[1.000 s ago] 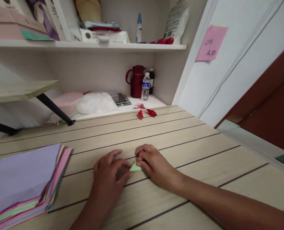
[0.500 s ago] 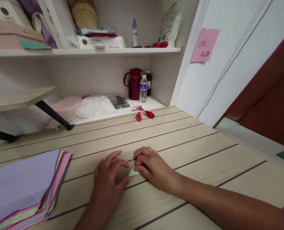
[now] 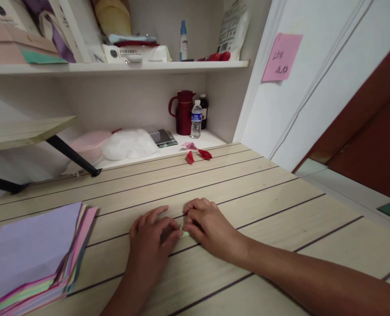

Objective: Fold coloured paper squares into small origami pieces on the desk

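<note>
A small piece of folded light green paper (image 3: 184, 233) lies low over the wood-patterned table (image 3: 267, 202), mostly covered by my fingers. My left hand (image 3: 153, 232) pinches its left side between thumb and index finger, the other fingers lifted and curved. From the other side, my right hand (image 3: 206, 224) grips it with thumb and index finger, the remaining fingers curled in. Farther back on the table sit two small folded red papers, one upright (image 3: 190, 157) and one boat-like (image 3: 204, 154). Behind them is a folded pink paper (image 3: 189, 145).
At the left lies a stack of coloured paper sheets (image 3: 33, 250), lilac on top. A small raised stand (image 3: 27, 131) with black legs is behind it. On the white shelf stand a red jug (image 3: 184, 114) and a water bottle (image 3: 196, 120), beside a white plastic bag (image 3: 129, 145).
My left thumb and index finger have closed together onto the green paper, covering more of it. My right hand keeps its hold. The view has tilted slightly down.
</note>
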`<act>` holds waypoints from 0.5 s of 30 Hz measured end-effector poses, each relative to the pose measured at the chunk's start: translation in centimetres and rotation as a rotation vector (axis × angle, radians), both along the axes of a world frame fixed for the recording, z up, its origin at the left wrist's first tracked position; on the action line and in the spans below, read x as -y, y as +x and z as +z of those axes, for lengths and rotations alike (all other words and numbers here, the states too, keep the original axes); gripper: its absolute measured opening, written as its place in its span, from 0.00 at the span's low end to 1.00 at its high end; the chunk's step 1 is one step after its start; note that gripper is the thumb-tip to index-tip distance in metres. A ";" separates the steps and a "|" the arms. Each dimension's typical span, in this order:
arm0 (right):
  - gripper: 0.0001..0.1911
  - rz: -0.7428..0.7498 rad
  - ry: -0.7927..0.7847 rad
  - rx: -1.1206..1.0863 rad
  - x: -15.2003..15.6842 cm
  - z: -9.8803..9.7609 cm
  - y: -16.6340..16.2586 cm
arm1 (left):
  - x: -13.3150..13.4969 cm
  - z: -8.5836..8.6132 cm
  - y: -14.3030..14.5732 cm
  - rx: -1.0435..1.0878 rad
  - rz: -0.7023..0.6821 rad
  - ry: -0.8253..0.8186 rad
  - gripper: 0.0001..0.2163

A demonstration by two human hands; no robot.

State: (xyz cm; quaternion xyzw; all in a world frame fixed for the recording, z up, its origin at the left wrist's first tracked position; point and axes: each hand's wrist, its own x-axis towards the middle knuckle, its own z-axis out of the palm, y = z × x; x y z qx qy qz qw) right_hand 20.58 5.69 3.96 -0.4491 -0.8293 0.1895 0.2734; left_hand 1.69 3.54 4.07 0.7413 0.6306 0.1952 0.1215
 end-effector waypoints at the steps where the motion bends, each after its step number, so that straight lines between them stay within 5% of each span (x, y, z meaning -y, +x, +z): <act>1: 0.07 -0.005 -0.001 0.004 0.0 0.0 0.0 | 0.0 0.0 0.1 -0.005 0.007 0.003 0.05; 15: 0.03 -0.025 0.044 0.120 0.4 -0.2 -0.8 | -0.3 -0.3 0.5 -0.025 0.006 0.038 0.04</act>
